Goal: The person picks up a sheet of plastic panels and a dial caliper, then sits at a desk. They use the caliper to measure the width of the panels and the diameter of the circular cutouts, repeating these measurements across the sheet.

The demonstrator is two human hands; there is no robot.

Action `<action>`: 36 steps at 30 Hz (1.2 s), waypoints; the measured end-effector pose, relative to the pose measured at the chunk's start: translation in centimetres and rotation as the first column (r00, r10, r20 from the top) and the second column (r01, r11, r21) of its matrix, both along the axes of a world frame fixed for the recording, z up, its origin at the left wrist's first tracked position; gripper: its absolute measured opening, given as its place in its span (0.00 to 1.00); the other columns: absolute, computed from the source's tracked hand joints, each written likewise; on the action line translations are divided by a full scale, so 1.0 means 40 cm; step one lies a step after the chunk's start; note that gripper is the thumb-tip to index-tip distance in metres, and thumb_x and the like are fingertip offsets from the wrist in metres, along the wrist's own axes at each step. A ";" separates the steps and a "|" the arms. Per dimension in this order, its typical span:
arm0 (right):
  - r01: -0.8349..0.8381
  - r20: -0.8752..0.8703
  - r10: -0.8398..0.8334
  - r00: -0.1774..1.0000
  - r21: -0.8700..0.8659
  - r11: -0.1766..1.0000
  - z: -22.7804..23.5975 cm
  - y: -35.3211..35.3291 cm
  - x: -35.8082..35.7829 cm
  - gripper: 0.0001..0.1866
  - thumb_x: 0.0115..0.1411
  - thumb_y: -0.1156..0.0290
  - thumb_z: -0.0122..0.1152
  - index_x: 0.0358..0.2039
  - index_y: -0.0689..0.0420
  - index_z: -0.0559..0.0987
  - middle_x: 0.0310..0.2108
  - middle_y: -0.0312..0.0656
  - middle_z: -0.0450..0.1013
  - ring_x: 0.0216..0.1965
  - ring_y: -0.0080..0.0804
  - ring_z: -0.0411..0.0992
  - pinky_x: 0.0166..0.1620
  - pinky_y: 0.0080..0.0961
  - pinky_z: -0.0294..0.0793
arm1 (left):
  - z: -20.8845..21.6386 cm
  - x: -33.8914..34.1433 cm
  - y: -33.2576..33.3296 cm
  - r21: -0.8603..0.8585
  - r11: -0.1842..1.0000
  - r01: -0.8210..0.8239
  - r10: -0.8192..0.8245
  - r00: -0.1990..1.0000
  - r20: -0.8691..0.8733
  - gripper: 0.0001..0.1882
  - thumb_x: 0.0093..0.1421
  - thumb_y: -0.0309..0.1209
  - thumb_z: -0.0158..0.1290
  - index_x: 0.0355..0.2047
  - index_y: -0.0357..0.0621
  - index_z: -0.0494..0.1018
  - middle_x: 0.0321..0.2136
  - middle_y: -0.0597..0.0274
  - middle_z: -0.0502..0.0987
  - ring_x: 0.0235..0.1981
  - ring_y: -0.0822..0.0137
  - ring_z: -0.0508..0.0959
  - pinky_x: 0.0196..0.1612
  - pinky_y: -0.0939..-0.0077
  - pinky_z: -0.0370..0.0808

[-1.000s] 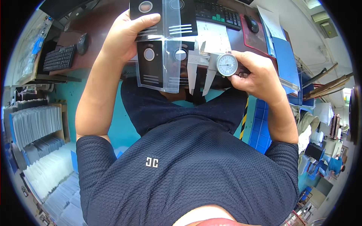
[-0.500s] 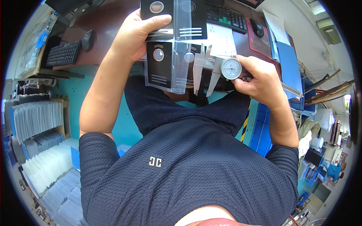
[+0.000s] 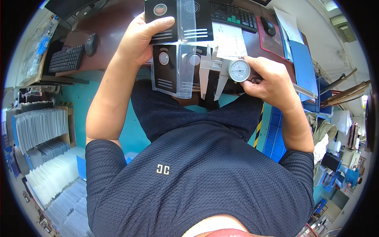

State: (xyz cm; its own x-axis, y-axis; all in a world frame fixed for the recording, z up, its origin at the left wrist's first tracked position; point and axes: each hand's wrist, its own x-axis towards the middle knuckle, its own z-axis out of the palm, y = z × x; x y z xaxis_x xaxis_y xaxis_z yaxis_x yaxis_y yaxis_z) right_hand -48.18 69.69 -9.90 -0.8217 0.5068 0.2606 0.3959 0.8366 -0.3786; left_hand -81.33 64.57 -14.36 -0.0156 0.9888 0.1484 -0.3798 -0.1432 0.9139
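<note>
My left hand (image 3: 138, 39) grips a clear plastic folding box with black printed panels (image 3: 166, 69) by its left side, thumb lying across the front. The box is upright above my lap; its top runs out of the picture. In my right hand (image 3: 272, 81) is a dial caliper (image 3: 239, 71), held just behind its round white dial, with the beam reaching out to the right past my wrist. Its long jaws point down and stand apart, close to the right edge of the box. Whether a jaw touches the plastic I cannot tell.
Behind the caliper lies a handwritten paper (image 3: 231, 41) on the brown desk (image 3: 114, 29), near a black keyboard (image 3: 237, 17). A mouse (image 3: 268, 26) rests on a red pad (image 3: 265, 45). Blue folders (image 3: 302, 71) lie at right. Shelved stacks of sheets (image 3: 41, 126) stand at left.
The box and the caliper have shifted slightly left in the picture, together with both hands. The grips and the gap between the jaws look about the same.
</note>
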 end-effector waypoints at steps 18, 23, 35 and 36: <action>0.009 0.005 -0.009 1.000 0.023 1.000 -0.007 0.004 0.001 0.20 0.49 0.70 0.68 0.44 0.58 0.80 0.28 0.46 0.75 0.26 0.38 0.76 0.32 0.29 0.77 | -0.021 0.006 0.008 0.010 1.000 -0.007 0.007 0.998 0.055 0.14 0.60 0.28 0.62 0.45 0.41 0.76 0.38 0.55 0.83 0.39 0.64 0.85 0.44 0.66 0.83; -0.001 0.005 0.001 1.000 0.044 0.999 -0.007 0.003 0.000 0.21 0.49 0.70 0.68 0.45 0.58 0.79 0.27 0.46 0.75 0.25 0.37 0.76 0.31 0.29 0.77 | -0.016 0.005 0.001 -0.021 1.000 -0.005 0.007 0.999 0.054 0.15 0.58 0.31 0.65 0.44 0.43 0.76 0.37 0.58 0.82 0.40 0.63 0.84 0.44 0.67 0.82; 0.020 -0.082 -0.013 0.997 0.087 0.996 0.001 0.029 0.015 0.21 0.48 0.71 0.68 0.45 0.58 0.80 0.28 0.44 0.76 0.26 0.36 0.76 0.33 0.28 0.77 | -0.005 0.051 -0.134 -0.214 0.977 0.018 -0.031 0.998 -0.057 0.17 0.58 0.26 0.62 0.47 0.37 0.75 0.40 0.59 0.81 0.40 0.68 0.81 0.47 0.70 0.78; 0.019 -0.083 -0.011 0.996 0.088 0.996 0.003 0.026 0.012 0.21 0.48 0.71 0.68 0.45 0.58 0.80 0.28 0.44 0.76 0.26 0.36 0.76 0.33 0.28 0.77 | -0.014 0.049 -0.141 -0.225 0.974 0.018 -0.035 0.997 -0.074 0.17 0.57 0.26 0.62 0.47 0.37 0.75 0.40 0.59 0.81 0.41 0.70 0.81 0.48 0.71 0.78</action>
State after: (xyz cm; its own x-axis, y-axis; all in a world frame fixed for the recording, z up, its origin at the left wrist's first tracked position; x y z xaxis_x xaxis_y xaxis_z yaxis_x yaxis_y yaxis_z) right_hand -47.70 70.75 -9.77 -0.7881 0.4908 0.3716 0.3790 0.8625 -0.3354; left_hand -79.36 58.92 -14.93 0.0137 0.9970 -0.0766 -0.3080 0.0771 0.9482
